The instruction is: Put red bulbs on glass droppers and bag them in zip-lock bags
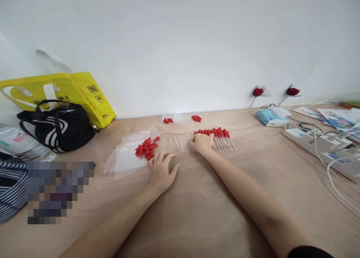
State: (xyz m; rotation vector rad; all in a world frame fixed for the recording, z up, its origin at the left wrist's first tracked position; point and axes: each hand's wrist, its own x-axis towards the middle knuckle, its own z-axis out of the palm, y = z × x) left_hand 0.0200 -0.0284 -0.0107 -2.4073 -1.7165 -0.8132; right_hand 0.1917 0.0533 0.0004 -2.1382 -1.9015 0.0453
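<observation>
Clear thin tubes lie side by side in a row on the wooden table. At the right end of the row, several tubes carry red rubber bulbs. My right hand is over the row where the capped tubes begin; its fingers are bent down and their tips are hidden. Fingers apart, my left hand rests at the row's left end, beside a heap of loose red bulbs. That heap lies on flat clear plastic bags.
Two small groups of red bulbs lie near the wall on clear bags. A yellow bag and black bag stand left. Rightward are a blue tissue pack, power strips with white cables, papers and two red flowers.
</observation>
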